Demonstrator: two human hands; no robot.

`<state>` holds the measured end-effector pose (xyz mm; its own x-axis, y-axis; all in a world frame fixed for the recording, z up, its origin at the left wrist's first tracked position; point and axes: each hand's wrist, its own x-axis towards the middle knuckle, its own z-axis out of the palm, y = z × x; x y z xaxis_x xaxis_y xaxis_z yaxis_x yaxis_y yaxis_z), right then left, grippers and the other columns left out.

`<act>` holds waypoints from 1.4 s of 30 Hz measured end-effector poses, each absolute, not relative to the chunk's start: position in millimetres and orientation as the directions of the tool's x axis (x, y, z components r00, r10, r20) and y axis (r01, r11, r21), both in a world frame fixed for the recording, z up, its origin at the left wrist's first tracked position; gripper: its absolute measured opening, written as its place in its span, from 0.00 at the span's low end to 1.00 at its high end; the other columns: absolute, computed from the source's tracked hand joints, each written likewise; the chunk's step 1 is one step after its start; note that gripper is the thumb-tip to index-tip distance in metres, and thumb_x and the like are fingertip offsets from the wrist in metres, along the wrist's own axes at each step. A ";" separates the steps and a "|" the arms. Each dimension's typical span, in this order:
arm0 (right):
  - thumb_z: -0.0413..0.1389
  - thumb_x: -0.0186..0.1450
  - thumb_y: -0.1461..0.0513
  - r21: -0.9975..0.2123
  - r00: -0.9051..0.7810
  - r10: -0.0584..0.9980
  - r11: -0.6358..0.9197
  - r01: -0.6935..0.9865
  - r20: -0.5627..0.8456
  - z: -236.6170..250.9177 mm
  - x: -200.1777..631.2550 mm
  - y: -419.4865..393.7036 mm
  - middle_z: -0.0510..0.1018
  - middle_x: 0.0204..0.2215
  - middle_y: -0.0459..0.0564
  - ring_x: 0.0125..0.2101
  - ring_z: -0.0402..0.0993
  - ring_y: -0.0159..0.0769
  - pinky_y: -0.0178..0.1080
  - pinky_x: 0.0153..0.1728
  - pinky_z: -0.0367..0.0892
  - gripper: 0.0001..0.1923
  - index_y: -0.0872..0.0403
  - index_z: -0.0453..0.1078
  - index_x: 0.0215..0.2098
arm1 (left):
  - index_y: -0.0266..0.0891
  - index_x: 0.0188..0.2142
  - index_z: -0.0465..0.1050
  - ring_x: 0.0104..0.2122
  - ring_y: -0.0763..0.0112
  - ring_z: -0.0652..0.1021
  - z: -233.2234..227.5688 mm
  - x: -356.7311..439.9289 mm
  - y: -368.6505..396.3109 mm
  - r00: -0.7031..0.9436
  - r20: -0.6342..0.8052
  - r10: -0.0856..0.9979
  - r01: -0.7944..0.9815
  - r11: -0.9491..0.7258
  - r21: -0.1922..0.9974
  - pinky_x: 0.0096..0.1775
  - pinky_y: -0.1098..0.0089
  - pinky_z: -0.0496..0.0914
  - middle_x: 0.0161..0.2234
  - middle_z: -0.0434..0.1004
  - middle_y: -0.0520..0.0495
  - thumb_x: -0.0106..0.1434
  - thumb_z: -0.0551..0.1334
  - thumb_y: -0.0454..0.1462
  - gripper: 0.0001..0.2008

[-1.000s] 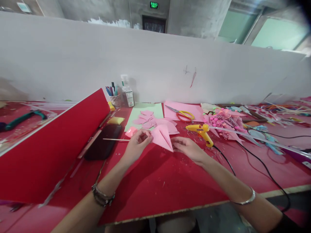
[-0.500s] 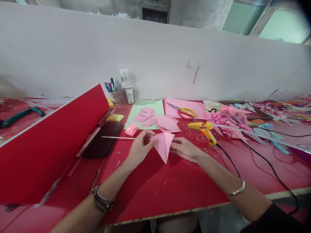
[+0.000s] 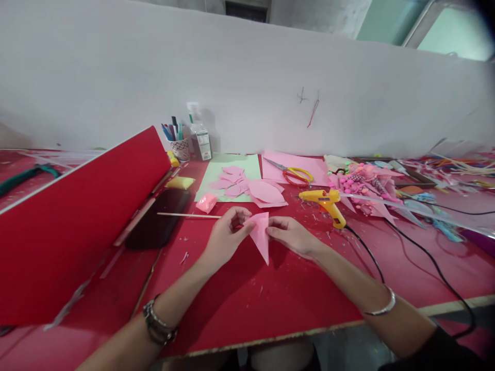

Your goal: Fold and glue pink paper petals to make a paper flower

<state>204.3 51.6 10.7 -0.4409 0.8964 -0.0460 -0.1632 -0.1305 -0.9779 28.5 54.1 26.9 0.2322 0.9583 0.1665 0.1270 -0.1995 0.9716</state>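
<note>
where the pink paper piece (image 3: 261, 234) sat wider and flatter a second ago, it now reads from my seat as a narrower folded triangle, its point aimed toward the surface's (image 3: 270, 299) near edge. my left hand (image 3: 226, 238) pinches its left upper corner with closed fingers, and my right hand (image 3: 291, 235) pinches the right upper corner the same way; both hands have drawn closer together around mid-surface. the view itself has tipped down a little, so everything else sits slightly higher than before.

counting: one yellow glue gun (image 3: 324, 202) just right of the hands, its black cord running to the near right edge; one pair of scissors (image 3: 294, 175) on a pink sheet toward the far edge; one thin wooden stick (image 3: 188, 215) left of my left hand; one cup of pens (image 3: 178, 145) and one bottle (image 3: 200, 136) at the far edge; one pile of pink petals (image 3: 247, 188) beyond the hands.
</note>
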 end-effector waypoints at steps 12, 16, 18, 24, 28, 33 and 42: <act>0.56 0.55 0.58 -0.999 -0.301 0.953 0.015 -0.050 0.029 8.3 204.4 50.7 0.69 0.22 0.43 0.22 0.61 0.25 0.32 0.25 0.57 0.08 0.56 0.67 0.26 | 0.37 0.32 0.69 0.28 0.75 0.71 27.5 29.3 52.8 0.261 0.086 0.962 0.007 -0.091 0.996 0.34 0.72 0.67 0.28 0.70 0.51 0.58 0.54 0.39 0.09; 0.56 0.55 0.58 -0.997 -0.238 0.969 0.062 -0.037 0.069 9.4 204.9 51.9 0.68 0.22 0.43 0.22 0.60 0.26 0.32 0.25 0.58 0.08 0.56 0.67 0.27 | 0.36 0.26 0.69 0.25 0.76 0.70 28.8 28.3 52.9 0.356 0.082 0.931 0.100 -0.125 0.987 0.31 0.74 0.65 0.23 0.69 0.53 0.57 0.55 0.39 0.09; 0.56 0.54 0.58 -0.997 -0.233 0.970 0.072 -0.025 0.075 10.6 204.8 51.3 0.69 0.22 0.43 0.22 0.61 0.26 0.32 0.25 0.59 0.08 0.56 0.67 0.27 | 0.37 0.24 0.68 0.24 0.77 0.69 29.1 27.4 53.0 0.382 0.086 0.920 0.166 -0.160 0.973 0.30 0.75 0.65 0.21 0.68 0.54 0.57 0.55 0.38 0.09; 0.58 0.51 0.60 -0.997 -0.237 0.970 0.072 0.037 0.061 12.2 203.0 46.6 0.70 0.25 0.44 0.26 0.65 0.29 0.34 0.28 0.61 0.09 0.56 0.65 0.29 | 0.37 0.25 0.70 0.25 0.76 0.71 29.7 28.7 51.6 0.388 0.078 0.919 0.200 -0.167 0.965 0.31 0.74 0.65 0.22 0.70 0.54 0.56 0.56 0.37 0.08; 0.58 0.52 0.59 -0.989 -0.228 0.971 0.100 0.106 0.073 11.6 201.4 45.2 0.70 0.24 0.44 0.26 0.66 0.30 0.34 0.28 0.61 0.09 0.56 0.64 0.27 | 0.37 0.24 0.70 0.26 0.76 0.71 29.3 30.0 51.1 0.409 0.069 0.910 0.213 -0.169 0.962 0.31 0.74 0.65 0.22 0.71 0.54 0.56 0.57 0.37 0.08; 0.56 0.54 0.59 -0.983 -0.240 0.966 0.126 0.132 0.091 13.7 201.2 44.3 0.69 0.22 0.43 0.24 0.64 0.28 0.33 0.26 0.59 0.08 0.56 0.64 0.27 | 0.37 0.25 0.70 0.26 0.76 0.71 27.0 29.1 53.2 0.423 0.095 0.901 0.249 -0.217 0.944 0.31 0.74 0.64 0.23 0.71 0.53 0.56 0.56 0.36 0.07; 0.52 0.56 0.61 -0.985 -0.218 0.970 0.134 0.105 0.109 14.8 202.4 43.7 0.66 0.21 0.42 0.23 0.61 0.26 0.31 0.25 0.58 0.06 0.56 0.64 0.24 | 0.37 0.25 0.70 0.25 0.76 0.70 25.8 30.1 51.9 0.458 0.084 0.885 0.292 -0.239 0.926 0.29 0.75 0.64 0.23 0.71 0.54 0.57 0.56 0.37 0.08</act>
<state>202.4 43.7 14.8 -0.2182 0.9698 0.1088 0.1051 0.1342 -0.9854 30.1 51.9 25.8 0.4575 0.8852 0.0839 0.2921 -0.2387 0.9261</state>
